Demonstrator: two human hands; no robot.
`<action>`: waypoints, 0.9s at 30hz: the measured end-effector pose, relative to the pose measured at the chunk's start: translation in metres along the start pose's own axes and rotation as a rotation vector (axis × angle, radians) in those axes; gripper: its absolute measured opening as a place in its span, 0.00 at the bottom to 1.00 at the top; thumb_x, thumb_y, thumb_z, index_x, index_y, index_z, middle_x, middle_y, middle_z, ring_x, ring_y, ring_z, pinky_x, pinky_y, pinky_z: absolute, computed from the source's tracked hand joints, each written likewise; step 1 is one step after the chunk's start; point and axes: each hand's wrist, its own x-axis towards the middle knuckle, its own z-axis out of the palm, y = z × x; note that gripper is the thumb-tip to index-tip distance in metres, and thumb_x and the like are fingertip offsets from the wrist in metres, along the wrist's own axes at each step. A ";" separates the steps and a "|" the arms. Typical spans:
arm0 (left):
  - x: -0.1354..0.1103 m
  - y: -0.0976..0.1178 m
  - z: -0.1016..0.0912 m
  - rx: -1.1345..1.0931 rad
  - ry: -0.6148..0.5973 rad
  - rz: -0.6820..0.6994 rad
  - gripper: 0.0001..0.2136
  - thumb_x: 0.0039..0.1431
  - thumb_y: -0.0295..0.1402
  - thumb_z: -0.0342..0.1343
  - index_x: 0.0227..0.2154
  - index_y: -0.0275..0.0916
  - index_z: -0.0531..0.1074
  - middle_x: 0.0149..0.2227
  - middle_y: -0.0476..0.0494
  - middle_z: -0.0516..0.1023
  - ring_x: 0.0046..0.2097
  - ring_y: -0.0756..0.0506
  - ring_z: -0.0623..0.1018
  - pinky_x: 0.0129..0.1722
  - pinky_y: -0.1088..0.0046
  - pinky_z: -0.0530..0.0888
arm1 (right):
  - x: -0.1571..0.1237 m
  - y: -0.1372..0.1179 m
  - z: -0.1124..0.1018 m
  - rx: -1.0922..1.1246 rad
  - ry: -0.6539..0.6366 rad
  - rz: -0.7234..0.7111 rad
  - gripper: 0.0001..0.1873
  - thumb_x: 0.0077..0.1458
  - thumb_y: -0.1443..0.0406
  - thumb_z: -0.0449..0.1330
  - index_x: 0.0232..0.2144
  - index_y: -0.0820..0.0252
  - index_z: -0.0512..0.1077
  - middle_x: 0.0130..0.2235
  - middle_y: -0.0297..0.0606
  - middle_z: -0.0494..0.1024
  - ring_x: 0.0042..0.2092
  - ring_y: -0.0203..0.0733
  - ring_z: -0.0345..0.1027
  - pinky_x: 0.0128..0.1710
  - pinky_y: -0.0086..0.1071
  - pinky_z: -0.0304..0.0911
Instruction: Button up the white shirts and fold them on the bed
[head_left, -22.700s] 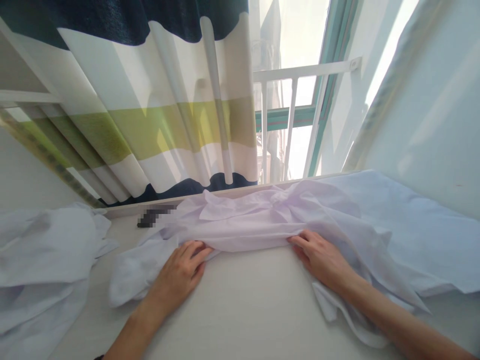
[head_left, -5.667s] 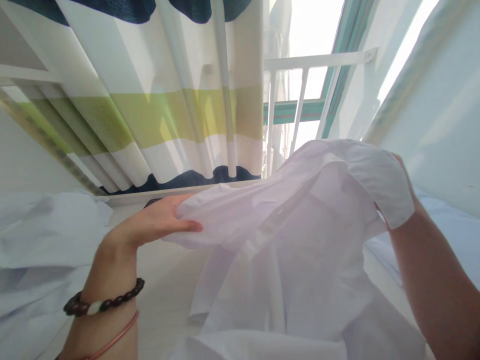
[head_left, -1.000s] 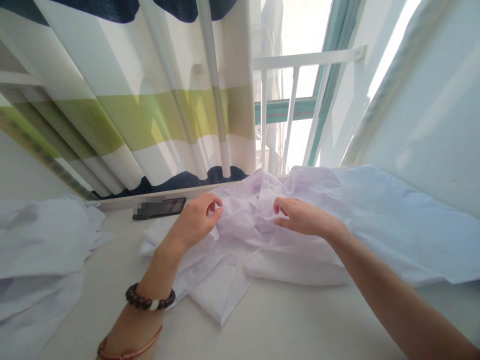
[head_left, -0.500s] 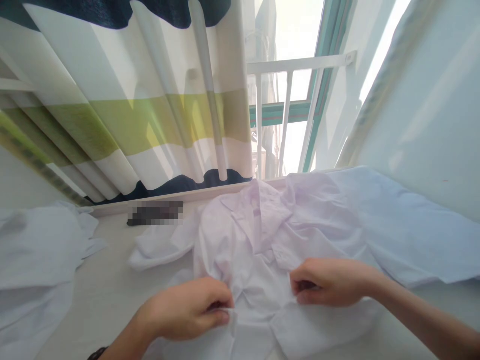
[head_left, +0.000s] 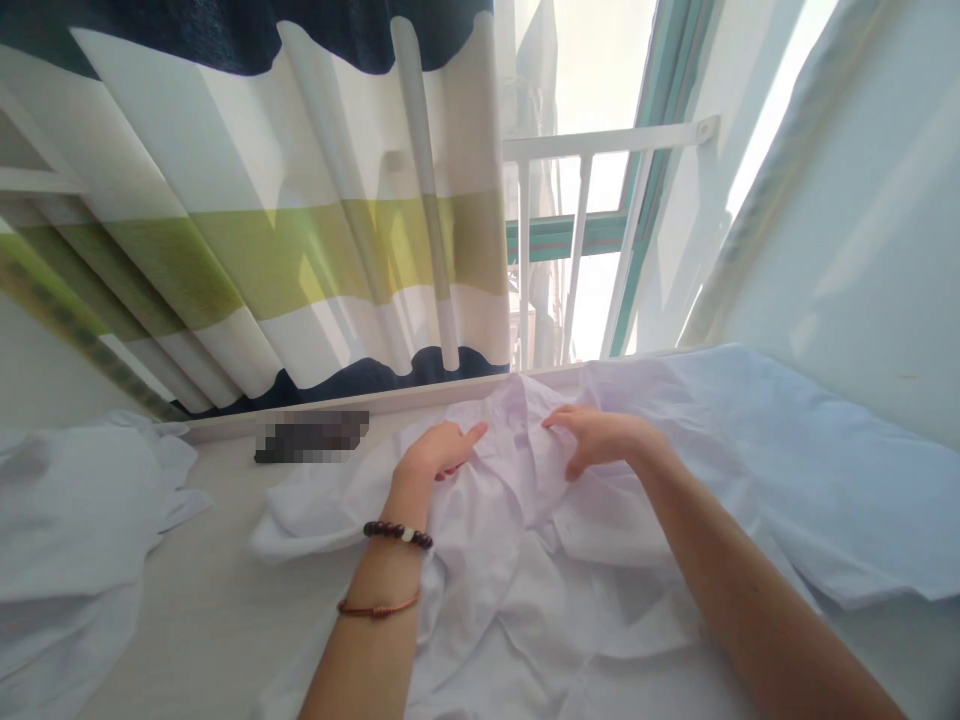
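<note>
A white shirt [head_left: 517, 580] lies spread and crumpled on the pale table [head_left: 202, 600], its collar end toward the window. My left hand [head_left: 439, 455], with a bead bracelet and a cord on the wrist, sits at the collar's left side, index finger stretched out and the other fingers curled into the cloth. My right hand [head_left: 600, 438] rests on the collar's right side with fingers apart, thumb pointing down. The hands are about a hand's width apart.
A heap of white cloth [head_left: 67, 520] lies at the left. A pale blue garment [head_left: 810, 480] is spread at the right against the wall. A dark flat object [head_left: 311, 437] lies near the sill. A striped curtain [head_left: 300, 250] and a white window railing [head_left: 600, 145] stand behind.
Both hands left the middle of the shirt near me and moved away to its collar end. The shirt now lies flatter and more spread out.
</note>
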 end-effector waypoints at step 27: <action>-0.055 -0.021 -0.060 -0.451 -0.061 0.227 0.50 0.45 0.34 0.63 0.68 0.40 0.43 0.33 0.47 0.81 0.33 0.43 0.80 0.37 0.64 0.74 | -0.014 -0.036 0.006 -0.044 0.289 0.108 0.24 0.58 0.57 0.57 0.53 0.62 0.61 0.55 0.52 0.67 0.54 0.55 0.66 0.47 0.40 0.62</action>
